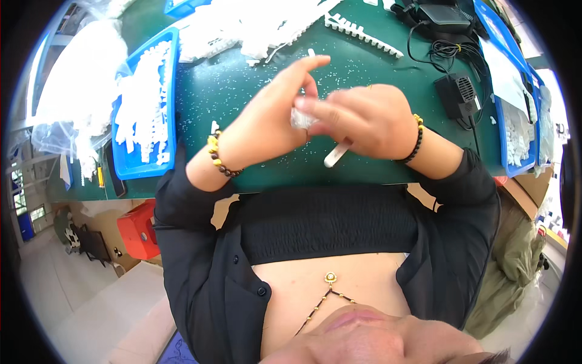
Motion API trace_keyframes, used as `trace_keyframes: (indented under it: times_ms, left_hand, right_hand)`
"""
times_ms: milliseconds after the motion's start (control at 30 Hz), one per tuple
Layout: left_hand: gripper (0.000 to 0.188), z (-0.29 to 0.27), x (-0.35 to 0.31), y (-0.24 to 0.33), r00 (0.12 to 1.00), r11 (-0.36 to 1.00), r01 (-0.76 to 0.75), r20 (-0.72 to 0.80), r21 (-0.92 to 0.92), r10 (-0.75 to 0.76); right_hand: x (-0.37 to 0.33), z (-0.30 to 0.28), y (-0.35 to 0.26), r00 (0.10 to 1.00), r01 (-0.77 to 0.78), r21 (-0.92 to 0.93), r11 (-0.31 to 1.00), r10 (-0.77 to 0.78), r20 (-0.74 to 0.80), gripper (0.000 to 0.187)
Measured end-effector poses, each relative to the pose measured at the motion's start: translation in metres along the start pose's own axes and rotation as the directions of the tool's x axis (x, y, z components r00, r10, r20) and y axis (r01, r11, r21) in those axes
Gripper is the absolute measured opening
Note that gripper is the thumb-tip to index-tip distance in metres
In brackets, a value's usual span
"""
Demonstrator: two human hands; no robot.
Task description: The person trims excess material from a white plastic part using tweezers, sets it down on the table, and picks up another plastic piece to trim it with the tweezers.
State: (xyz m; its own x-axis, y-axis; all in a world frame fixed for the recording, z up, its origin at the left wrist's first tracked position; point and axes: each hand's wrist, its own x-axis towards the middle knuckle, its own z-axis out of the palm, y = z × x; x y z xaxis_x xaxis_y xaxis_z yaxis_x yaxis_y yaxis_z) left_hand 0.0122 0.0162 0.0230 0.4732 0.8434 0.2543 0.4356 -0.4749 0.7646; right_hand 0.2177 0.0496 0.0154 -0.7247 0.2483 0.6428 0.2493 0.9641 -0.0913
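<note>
My left hand (267, 118) is raised over the green table, its index finger stretched out and the other fingers bent. Between the two hands is a small whitish, see-through piece (300, 119), pinched at my left thumb side. My right hand (370, 121) comes against it from the right, thumb and forefinger pressing on the piece. A slim tool with a white, rounded handle end (334, 155) sticks out below my right palm; its other end is hidden in the fingers. Motion blurs the right fingertips a little.
At the left stands a blue tray (175, 91) of white plastic parts, beside a clear bag (79, 85). White parts (242, 27) heap at the back, near a toothed white strip (364, 35). A black power adapter (458, 97) and cables lie right, by another blue tray (504, 145). White crumbs dot the table.
</note>
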Motion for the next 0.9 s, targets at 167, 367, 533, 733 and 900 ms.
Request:
trace_keyframes:
  times_ms: [167,367,533,733,900]
  left_hand:
    - [0.078,0.007,-0.002,0.0,0.934,0.799,0.354,0.216,-0.486,-0.283]
    - [0.072,0.014,-0.007,-0.012,0.916,0.661,0.401,0.26,-0.634,-0.307]
    - [0.063,0.015,-0.011,-0.014,0.925,0.666,0.373,0.199,-0.646,-0.325]
    - [0.041,0.004,-0.016,-0.006,0.868,0.7,0.486,0.195,-0.523,-0.457]
    - [0.04,0.009,-0.02,-0.011,0.871,0.547,0.417,0.149,-0.725,-0.467]
  right_hand:
    - [-0.016,0.006,0.006,0.997,0.082,0.043,0.996,-0.083,0.009,0.03]
    - [-0.018,0.013,0.003,0.998,-0.057,0.154,0.986,0.053,0.033,0.029]
    - [-0.017,0.016,0.009,0.995,-0.104,0.191,0.976,0.104,0.007,0.022]
    - [-0.015,0.014,0.009,0.976,-0.213,0.154,0.965,0.216,0.0,0.025]
    - [-0.016,0.016,0.011,0.977,-0.197,0.167,0.966,0.209,-0.053,0.03]
